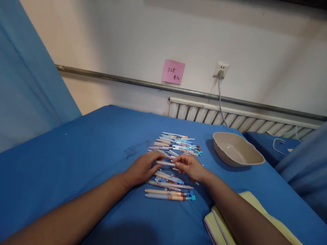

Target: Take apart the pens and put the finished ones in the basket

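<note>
Yellow folded cloth (pixel 217 228) nearest, at right. Pens (pixel 163 196) laid roughly parallel, most tapered ends leftward, presumably for easy sorting. Left hand (pixel 145 166) and right hand (pixel 190 166) pinch opposite ends of one pale pen (pixel 165 163) amid them, likely for control. Barrel print illegible. Beyond: beige basin (pixel 226 151); pink note (pixel 173 71), handwritten "32", other characters unclear.

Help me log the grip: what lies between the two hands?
In the head view, a pale pen bridges left hand and right hand; other pens lie around.
</note>
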A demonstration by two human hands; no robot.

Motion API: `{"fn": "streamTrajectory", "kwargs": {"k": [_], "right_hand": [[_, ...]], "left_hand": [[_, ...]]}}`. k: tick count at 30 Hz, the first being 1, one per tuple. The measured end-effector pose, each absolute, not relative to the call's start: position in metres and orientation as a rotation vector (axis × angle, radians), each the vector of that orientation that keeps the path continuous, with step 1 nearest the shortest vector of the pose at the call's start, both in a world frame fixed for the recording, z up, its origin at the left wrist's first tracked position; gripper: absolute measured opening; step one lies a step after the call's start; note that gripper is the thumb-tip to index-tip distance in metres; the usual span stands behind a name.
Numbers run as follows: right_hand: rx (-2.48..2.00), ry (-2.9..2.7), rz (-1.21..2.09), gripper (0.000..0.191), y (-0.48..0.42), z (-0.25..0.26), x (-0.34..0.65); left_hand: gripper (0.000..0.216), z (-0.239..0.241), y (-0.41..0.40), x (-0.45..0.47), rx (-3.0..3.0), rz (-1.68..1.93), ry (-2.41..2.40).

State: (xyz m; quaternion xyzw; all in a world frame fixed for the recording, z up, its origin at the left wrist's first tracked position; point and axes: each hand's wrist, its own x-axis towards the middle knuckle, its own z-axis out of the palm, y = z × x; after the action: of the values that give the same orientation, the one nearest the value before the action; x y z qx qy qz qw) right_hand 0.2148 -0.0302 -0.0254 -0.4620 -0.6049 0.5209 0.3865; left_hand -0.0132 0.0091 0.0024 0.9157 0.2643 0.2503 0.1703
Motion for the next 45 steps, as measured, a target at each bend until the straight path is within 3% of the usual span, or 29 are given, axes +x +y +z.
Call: {"fn": "streamTrajectory", "kwargs": {"k": [4,13,15,17,21,28,32,36,41,45], "right_hand": [[-1.220,-1.571,1.320,0.029,-0.034,-0.020,0.215],[-1.156,-1.667,1.169,0.026,-0.035,-0.025,0.210],[-1.179,-1.682,1.121,0.024,-0.036,-0.026,0.210],[-1.182,-1.681,1.100,0.022,-0.036,-0.026,0.210],[-1.136,-1.681,1.086,0.017,-0.038,-0.022,0.210],[-1.195,-1.769,0.960,0.010,-0.040,-0.020,0.212],[-1.209,-1.821,0.886,0.009,-0.040,-0.020,0.213],[-1.217,-1.915,0.792,0.009,-0.041,-0.018,0.215],[-1.237,-1.880,0.806,0.008,-0.041,-0.017,0.215],[-1.219,-1.877,0.822,0.008,-0.041,-0.016,0.214]], "left_hand": [[0.012,0.003,0.010,-0.012,2.614,0.703,0.725],[0.034,0.001,0.014,-0.012,2.676,0.554,0.774],[0.029,0.004,0.012,-0.012,2.630,0.640,0.770],[0.038,0.006,0.010,-0.012,2.582,0.746,0.729],[0.022,0.008,0.009,-0.012,2.552,0.715,0.710],[0.044,0.004,0.011,-0.013,2.531,0.725,0.751],[0.026,0.004,0.012,-0.013,2.594,0.680,0.693],[0.032,0.004,0.012,-0.013,2.561,0.542,0.848],[0.048,0.007,0.009,-0.013,2.547,0.717,0.746],[0.030,0.006,0.009,-0.012,2.593,0.706,0.744]]}}
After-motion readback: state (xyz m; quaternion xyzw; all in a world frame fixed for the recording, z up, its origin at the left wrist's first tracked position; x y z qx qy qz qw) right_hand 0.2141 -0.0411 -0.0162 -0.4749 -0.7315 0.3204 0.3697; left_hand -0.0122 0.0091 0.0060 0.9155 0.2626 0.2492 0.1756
